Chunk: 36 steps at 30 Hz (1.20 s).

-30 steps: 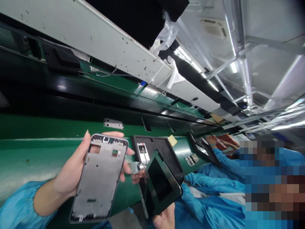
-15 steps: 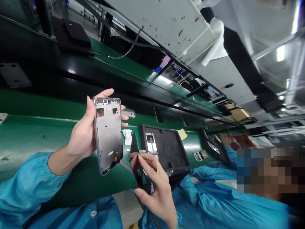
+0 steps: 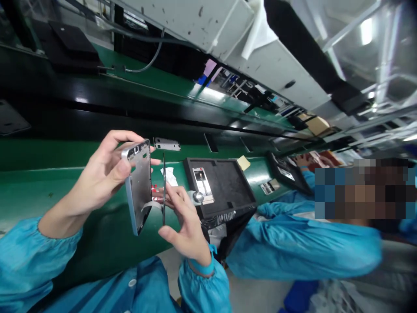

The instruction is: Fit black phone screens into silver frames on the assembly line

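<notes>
My left hand (image 3: pixel 112 163) grips a silver phone frame (image 3: pixel 140 187) by its upper part, fingers behind and thumb on the near side. The frame stands upright, turned so its inner face points right. My right hand (image 3: pixel 184 213) holds a thin dark phone screen (image 3: pixel 164 187) nearly edge-on, just right of the frame. A pale flex cable (image 3: pixel 152 204) bridges the gap between frame and screen near the bottom. A round metal-topped object (image 3: pixel 197 196) shows beside the right fingers; whether the hand touches it, I cannot tell.
A black foam tray (image 3: pixel 233 182) with a phone part (image 3: pixel 203 186) lies to the right on the green bench. A silver phone plate (image 3: pixel 167 144) rests behind my hands, near white paper (image 3: pixel 168 177). A co-worker's blue sleeve (image 3: pixel 302 239) is close on the right.
The frame has turned from facing me to facing right. My right hand has brought the screen up and left, closer and parallel to the frame. The view has shifted.
</notes>
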Motion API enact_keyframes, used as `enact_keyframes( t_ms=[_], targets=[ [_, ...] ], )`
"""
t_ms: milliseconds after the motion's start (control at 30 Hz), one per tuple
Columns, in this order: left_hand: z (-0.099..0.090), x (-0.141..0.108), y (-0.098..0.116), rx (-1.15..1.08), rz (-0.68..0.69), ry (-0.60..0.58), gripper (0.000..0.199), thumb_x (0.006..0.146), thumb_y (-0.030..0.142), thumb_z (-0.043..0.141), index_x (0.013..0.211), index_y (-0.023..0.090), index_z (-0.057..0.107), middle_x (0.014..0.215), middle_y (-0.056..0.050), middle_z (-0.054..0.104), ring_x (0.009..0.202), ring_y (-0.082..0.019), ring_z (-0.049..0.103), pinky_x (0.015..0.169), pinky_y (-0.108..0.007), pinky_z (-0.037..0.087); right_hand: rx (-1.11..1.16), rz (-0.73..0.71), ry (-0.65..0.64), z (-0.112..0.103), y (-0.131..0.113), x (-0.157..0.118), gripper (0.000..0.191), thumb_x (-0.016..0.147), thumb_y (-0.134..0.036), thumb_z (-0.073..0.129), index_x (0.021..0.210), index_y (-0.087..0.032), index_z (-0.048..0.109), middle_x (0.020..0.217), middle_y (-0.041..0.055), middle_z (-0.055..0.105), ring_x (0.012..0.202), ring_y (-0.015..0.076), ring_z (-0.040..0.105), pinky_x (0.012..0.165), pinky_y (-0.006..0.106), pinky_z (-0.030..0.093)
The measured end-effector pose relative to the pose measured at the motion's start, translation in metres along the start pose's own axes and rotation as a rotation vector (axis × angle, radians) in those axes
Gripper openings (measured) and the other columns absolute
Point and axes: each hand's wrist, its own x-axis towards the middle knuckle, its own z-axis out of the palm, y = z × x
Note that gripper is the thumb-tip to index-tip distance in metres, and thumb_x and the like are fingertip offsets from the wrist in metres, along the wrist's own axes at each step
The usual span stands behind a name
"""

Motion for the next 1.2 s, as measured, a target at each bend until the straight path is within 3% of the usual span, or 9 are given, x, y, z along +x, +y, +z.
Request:
enact_keyframes(
  t_ms=[167, 267, 367, 467, 600, 867, 1033, 1133, 1200],
  targets=[
    [-0.009, 0.002, 0.008, 0.114, -0.008, 0.149, 0.049, 0.097, 0.053, 0.073, 0.124, 0.017, 0.054, 0.123, -0.016, 0.073, 0.101, -0.037, 0.078, 0.064, -0.043, 0.069, 0.068, 0.052, -0.039, 0.001, 0.004, -0.01, 0.074, 0.097, -0.06, 0.069, 0.164, -0.039, 0.043, 0.129, 0.0109, 0.054, 0.122, 0.0266, 0.058, 0.107, 0.047, 0.054],
    [-0.01, 0.001, 0.01, 0.13, -0.007, 0.152, 0.051, 0.094, 0.056, 0.075, 0.122, 0.018, 0.054, 0.124, -0.017, 0.073, 0.1, -0.04, 0.078, 0.06, -0.048, 0.068, 0.049, 0.061, -0.064, -0.001, 0.004, -0.013, 0.072, 0.098, -0.058, 0.07, 0.163, -0.04, 0.043, 0.127, 0.0098, 0.054, 0.118, 0.0249, 0.057, 0.107, 0.046, 0.053],
    [-0.007, 0.0, 0.005, 0.189, 0.039, 0.109, 0.047, 0.096, 0.053, 0.074, 0.121, 0.017, 0.057, 0.122, -0.017, 0.072, 0.101, -0.033, 0.078, 0.07, -0.04, 0.069, 0.073, 0.04, -0.036, 0.009, 0.008, -0.01, 0.074, 0.099, -0.057, 0.069, 0.165, -0.042, 0.038, 0.129, 0.0097, 0.052, 0.123, 0.024, 0.055, 0.108, 0.043, 0.053],
    [-0.001, -0.002, -0.003, 0.265, 0.053, 0.085, 0.041, 0.096, 0.047, 0.076, 0.118, 0.015, 0.061, 0.121, -0.017, 0.071, 0.095, -0.025, 0.078, 0.065, -0.027, 0.066, 0.078, 0.06, 0.047, 0.027, 0.015, -0.008, 0.081, 0.099, -0.059, 0.067, 0.169, -0.04, 0.031, 0.13, 0.0117, 0.049, 0.126, 0.0248, 0.055, 0.107, 0.042, 0.054],
    [0.008, -0.003, -0.005, 0.308, 0.06, 0.038, 0.025, 0.097, 0.031, 0.076, 0.112, 0.014, 0.064, 0.111, -0.011, 0.07, 0.081, -0.015, 0.076, 0.065, -0.023, 0.065, 0.119, 0.042, 0.132, 0.049, 0.027, -0.008, 0.082, 0.098, -0.063, 0.064, 0.169, -0.04, 0.03, 0.128, 0.0128, 0.049, 0.122, 0.0263, 0.056, 0.108, 0.049, 0.055],
    [0.021, -0.005, 0.005, 0.452, 0.047, 0.099, 0.022, 0.097, 0.027, 0.075, 0.113, 0.016, 0.065, 0.106, -0.005, 0.066, 0.088, -0.008, 0.074, 0.075, -0.015, 0.063, 0.2, -0.021, 0.204, 0.057, 0.032, -0.006, 0.084, 0.095, -0.062, 0.068, 0.168, -0.039, 0.034, 0.129, 0.0136, 0.05, 0.125, 0.0275, 0.058, 0.11, 0.05, 0.055],
    [0.027, -0.02, -0.005, 0.341, -0.014, 0.144, 0.031, 0.099, 0.04, 0.074, 0.123, 0.022, 0.063, 0.128, -0.011, 0.066, 0.111, -0.023, 0.075, 0.081, -0.028, 0.067, 0.152, -0.091, 0.217, 0.055, 0.033, 0.002, 0.074, 0.094, -0.059, 0.073, 0.161, -0.038, 0.048, 0.129, 0.0109, 0.049, 0.119, 0.0227, 0.061, 0.107, 0.042, 0.056],
    [0.034, -0.03, -0.02, 0.124, -0.186, 0.286, 0.045, 0.105, 0.054, 0.06, 0.14, 0.028, 0.055, 0.144, -0.013, 0.062, 0.132, -0.029, 0.065, 0.095, -0.039, 0.065, 0.033, -0.132, 0.262, 0.065, 0.041, 0.003, 0.069, 0.095, -0.052, 0.076, 0.158, -0.036, 0.053, 0.142, 0.0125, 0.043, 0.125, 0.0233, 0.058, 0.109, 0.04, 0.054],
    [0.036, -0.031, -0.029, 0.007, -0.277, 0.376, 0.057, 0.105, 0.062, 0.055, 0.152, 0.03, 0.047, 0.152, -0.013, 0.058, 0.134, -0.029, 0.063, 0.098, -0.041, 0.064, -0.04, -0.144, 0.272, 0.074, 0.046, 0.001, 0.064, 0.099, -0.047, 0.072, 0.158, -0.034, 0.053, 0.151, 0.0144, 0.038, 0.125, 0.0238, 0.058, 0.109, 0.042, 0.054]
  ],
)
